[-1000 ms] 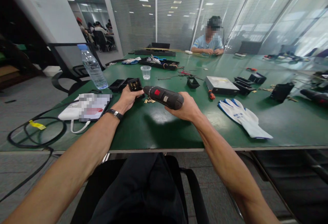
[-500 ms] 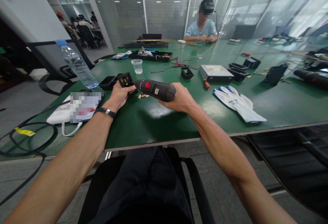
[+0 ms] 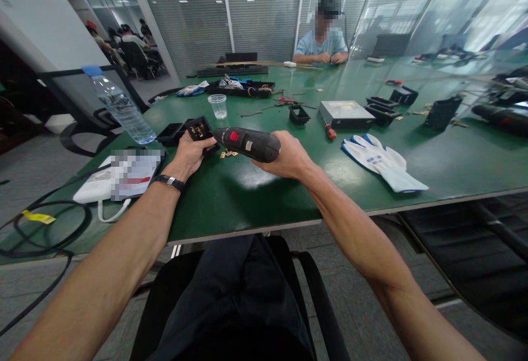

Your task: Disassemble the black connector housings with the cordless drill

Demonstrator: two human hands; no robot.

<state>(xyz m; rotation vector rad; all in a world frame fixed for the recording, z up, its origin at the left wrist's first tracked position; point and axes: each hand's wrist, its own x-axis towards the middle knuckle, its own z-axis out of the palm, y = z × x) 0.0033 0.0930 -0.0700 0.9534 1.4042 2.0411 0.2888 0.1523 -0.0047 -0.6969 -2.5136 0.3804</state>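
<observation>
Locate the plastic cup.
Head view, left of centre: the plastic cup stands on the green table, beyond the left hand, in front of the black tray.

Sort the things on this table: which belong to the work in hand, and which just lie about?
In use: electric screwdriver, in the right hand; black plastic box, in the left hand; brass pieces beside it.
Lying about: water bottle, plastic cup, white glove, grey metal box.

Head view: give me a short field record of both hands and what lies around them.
left hand: grips black housing, tilted toward the tool tip
right hand: wrapped around electric screwdriver, tip at the housing
below the tool: small brass pieces on green table
right side: white gloves lying flat
left side: water bottle upright
beyond: plastic cup
</observation>
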